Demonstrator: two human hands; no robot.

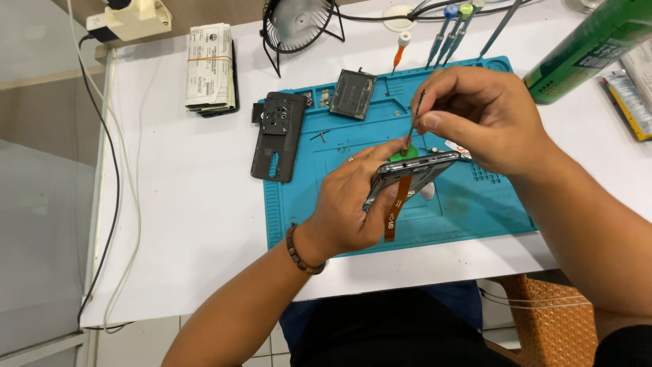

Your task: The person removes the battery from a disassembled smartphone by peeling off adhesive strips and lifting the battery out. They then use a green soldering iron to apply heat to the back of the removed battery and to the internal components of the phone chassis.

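Observation:
My left hand (353,204) grips an opened phone body (418,170), tilted on its edge above the blue work mat (305,211). An orange flex ribbon (396,207) hangs down from the phone. My right hand (482,115) pinches thin metal tweezers (415,117), their tip touching the phone's upper edge beside a green plastic pick (405,154). A bead bracelet sits on my left wrist.
A dark phone back cover (278,136) and a grey inner plate (353,93) lie on the mat's far left. Behind are a small desk fan (297,24), several screwdrivers (448,30), a banded paper bundle (210,68), a green can (591,47) and a power strip (132,19).

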